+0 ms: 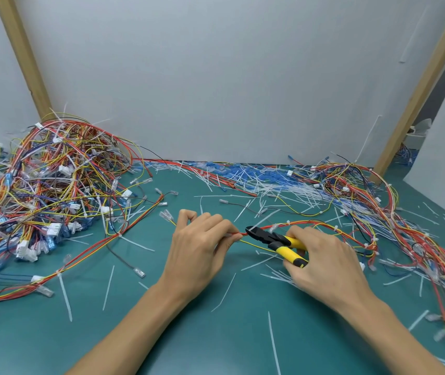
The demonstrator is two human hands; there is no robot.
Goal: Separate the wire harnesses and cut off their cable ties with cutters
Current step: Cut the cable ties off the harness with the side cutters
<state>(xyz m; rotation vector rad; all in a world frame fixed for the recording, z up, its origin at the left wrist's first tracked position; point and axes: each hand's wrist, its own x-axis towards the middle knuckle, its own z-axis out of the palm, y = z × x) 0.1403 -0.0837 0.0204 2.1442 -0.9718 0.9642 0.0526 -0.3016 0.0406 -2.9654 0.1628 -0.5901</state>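
Note:
My left hand (199, 244) pinches a red and yellow wire harness (305, 223) just above the green mat, at mid table. My right hand (326, 255) grips yellow-handled cutters (275, 239). Their black jaws point left and touch the red wire right beside my left fingertips. The harness arcs away to the right toward a heap of wires (405, 212). White cable ties sit along it, one near the jaws (274, 227).
A big tangled heap of harnesses (48, 185) fills the left side. Cut white cable ties (256, 182) litter the mat and pile up along the back wall. Another harness (61, 272) lies at the front left. Wooden posts (23, 58) stand at both back corners.

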